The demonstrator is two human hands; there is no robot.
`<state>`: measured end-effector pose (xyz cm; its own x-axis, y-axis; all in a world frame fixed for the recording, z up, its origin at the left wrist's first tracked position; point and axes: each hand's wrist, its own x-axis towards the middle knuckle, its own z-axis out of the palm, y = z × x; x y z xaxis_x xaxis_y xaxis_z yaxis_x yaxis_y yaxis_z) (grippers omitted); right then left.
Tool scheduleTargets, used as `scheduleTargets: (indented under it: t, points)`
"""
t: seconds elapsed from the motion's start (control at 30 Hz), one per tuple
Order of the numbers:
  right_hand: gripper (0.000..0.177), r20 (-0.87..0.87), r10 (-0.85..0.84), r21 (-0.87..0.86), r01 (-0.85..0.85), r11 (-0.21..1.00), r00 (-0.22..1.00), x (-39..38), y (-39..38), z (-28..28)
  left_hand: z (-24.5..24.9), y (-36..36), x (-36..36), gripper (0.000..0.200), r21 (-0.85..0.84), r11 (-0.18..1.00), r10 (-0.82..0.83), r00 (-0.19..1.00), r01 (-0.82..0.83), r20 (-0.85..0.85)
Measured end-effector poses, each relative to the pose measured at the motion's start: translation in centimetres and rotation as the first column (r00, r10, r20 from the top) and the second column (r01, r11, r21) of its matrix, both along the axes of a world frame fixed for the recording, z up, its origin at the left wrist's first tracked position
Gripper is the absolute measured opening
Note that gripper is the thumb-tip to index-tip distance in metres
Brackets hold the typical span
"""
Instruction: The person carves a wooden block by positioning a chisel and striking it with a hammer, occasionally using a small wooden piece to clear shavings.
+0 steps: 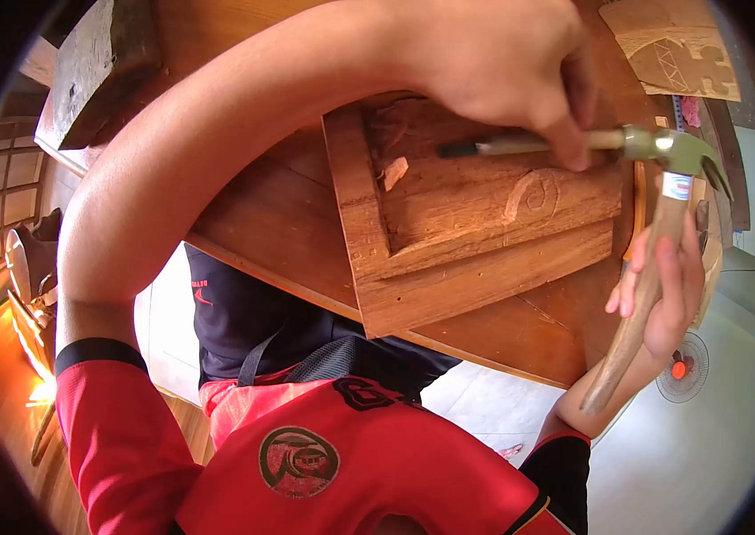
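White label (676, 186) on hammer (648, 281).

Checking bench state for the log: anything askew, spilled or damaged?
The wooden panel sits askew, its near-left corner jutting slightly past the edge of the table. A loose wood chip lies on its carved face, probably ordinary carving debris. No spill or clear damage visible.
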<state>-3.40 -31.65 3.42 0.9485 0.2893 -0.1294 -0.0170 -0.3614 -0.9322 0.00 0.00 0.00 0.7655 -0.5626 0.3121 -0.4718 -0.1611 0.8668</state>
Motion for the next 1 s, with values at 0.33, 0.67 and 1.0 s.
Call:
scheduleTargets:
  t: [0.33,0.67,1.0]
  points:
    - [0.055,0.073,-0.055,-0.012,0.056,0.998,0.996,0.2,0.1,0.3,3.5,-0.8,-3.1,0.029,0.048,0.990,0.133,0.991,-0.131,-0.030]
    - [0.057,0.081,0.051,0.060,-0.056,0.997,0.995,-0.6,-0.7,0.0,4.8,-1.3,-1.9,0.027,0.202,0.969,0.172,0.974,-0.142,-0.144]
    - [0.058,0.111,-0.033,0.100,0.022,0.995,0.993,-0.2,-0.5,0.3,3.4,-1.5,-1.5,0.026,0.174,0.981,0.130,0.965,-0.091,-0.227]
